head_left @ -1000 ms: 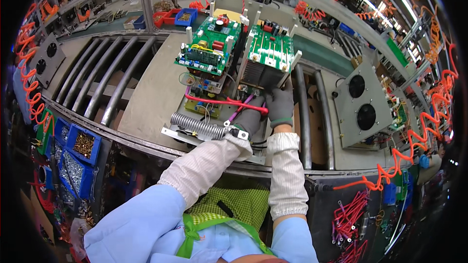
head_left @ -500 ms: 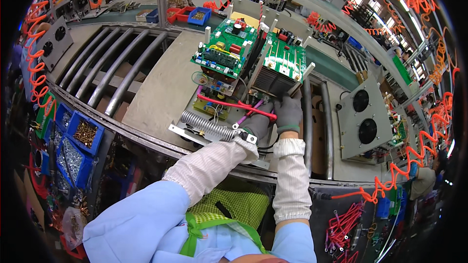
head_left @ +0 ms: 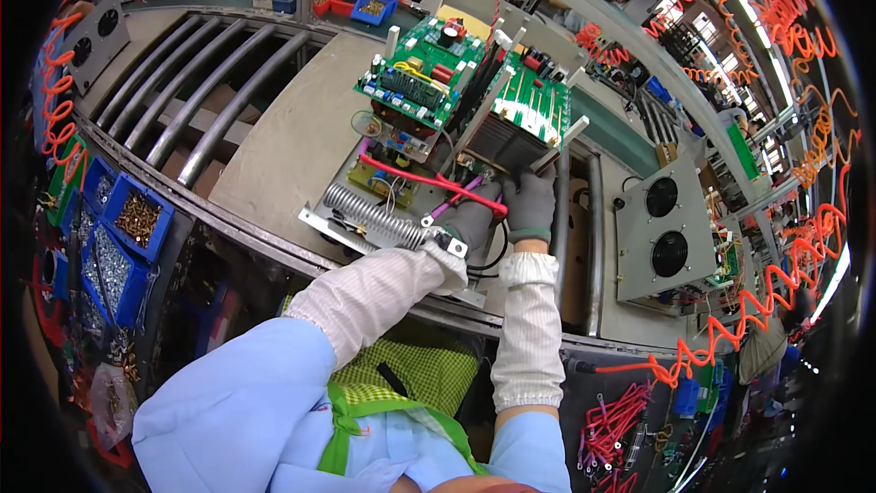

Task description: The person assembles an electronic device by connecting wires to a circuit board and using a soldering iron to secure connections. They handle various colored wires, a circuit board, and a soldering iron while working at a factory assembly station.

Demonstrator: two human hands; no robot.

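Note:
An open power unit stands before me, with a green circuit board (head_left: 415,82) on its left and another green board (head_left: 534,105) above a dark finned heat sink (head_left: 502,139). My left hand (head_left: 470,222), in a grey glove, reaches in under a thick red cable (head_left: 411,177) and a purple cable with a ring lug (head_left: 442,211). Beside it my right hand (head_left: 532,205), also gloved, is at the heat sink's lower edge. The fingers of both hands are bent together and partly hidden; what they grip cannot be made out. A coiled metal spring-like resistor (head_left: 376,216) lies along the near edge.
Metal rollers (head_left: 219,96) run left of the bench board (head_left: 278,141). Blue bins of brass screws (head_left: 137,219) and silvery fasteners (head_left: 107,276) hang at lower left. A grey two-fan unit (head_left: 666,228) stands right. Loose red cables (head_left: 613,429) lie lower right, below an orange coiled hose (head_left: 721,338).
The whole view has shifted and turned a little, so the bench sits further left and higher. Both hands stay at the same spot by the heat sink, with only slight movement of the right.

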